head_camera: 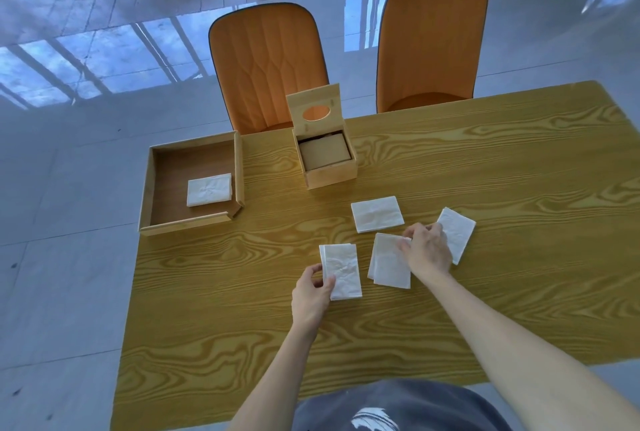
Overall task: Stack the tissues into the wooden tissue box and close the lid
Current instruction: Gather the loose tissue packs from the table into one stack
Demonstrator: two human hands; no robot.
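The wooden tissue box point(329, 174) stands at the far middle of the table, its lid point(314, 108) with an oval hole raised upright. Several folded white tissues lie in front of it. My left hand point(311, 292) pinches the left edge of one tissue point(343, 271). My right hand point(427, 250) rests on the top edge of a second tissue point(388, 262), fingers curled on it. A third tissue point(377, 214) lies flat just beyond. A fourth tissue point(459, 233) is partly hidden under my right hand.
A shallow wooden tray point(239, 167) at the table's far left corner holds one more folded tissue point(209, 189). Two orange chairs point(266, 67) stand behind the wood-grain table point(242, 326). The table's left edge runs close to the tray.
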